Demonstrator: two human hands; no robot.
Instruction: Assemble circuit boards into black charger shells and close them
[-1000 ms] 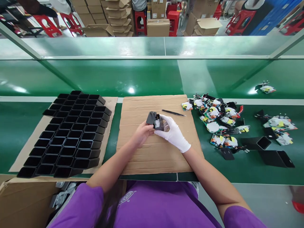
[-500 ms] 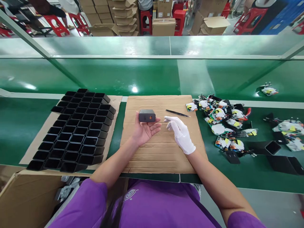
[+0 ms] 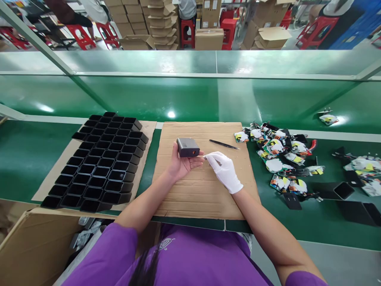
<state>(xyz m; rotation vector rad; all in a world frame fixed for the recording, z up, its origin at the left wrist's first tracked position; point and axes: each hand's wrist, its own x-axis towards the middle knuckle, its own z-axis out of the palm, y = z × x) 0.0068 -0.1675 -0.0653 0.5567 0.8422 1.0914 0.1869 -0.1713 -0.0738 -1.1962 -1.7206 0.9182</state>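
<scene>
My bare left hand [image 3: 183, 165] holds a dark grey charger block [image 3: 188, 147] above the cardboard sheet [image 3: 190, 198]. An orange-marked port shows on the block's near face. The block is tilted, its top partly visible. My right hand [image 3: 223, 170], in a white glove, has its fingers pinched together by the left fingertips, just below the block's right corner. Whatever the pinch may hold is too small to make out. Behind the right hand, a pair of black tweezers [image 3: 224, 143] lies on the cardboard.
Rows of open black housings [image 3: 98, 171] stand on cardboard at left. A pile of circuit board assemblies [image 3: 275, 147] with plugs lies at right, and more boards [image 3: 364, 166] beyond it. Two black housings [image 3: 355, 209] lie at the right. A cardboard box [image 3: 38, 242] stands below the left edge.
The charger block has been turned and tilted in my left hand, so its top shows more. My right hand has moved left to the left fingertips, and its fingers have closed into a pinch.
</scene>
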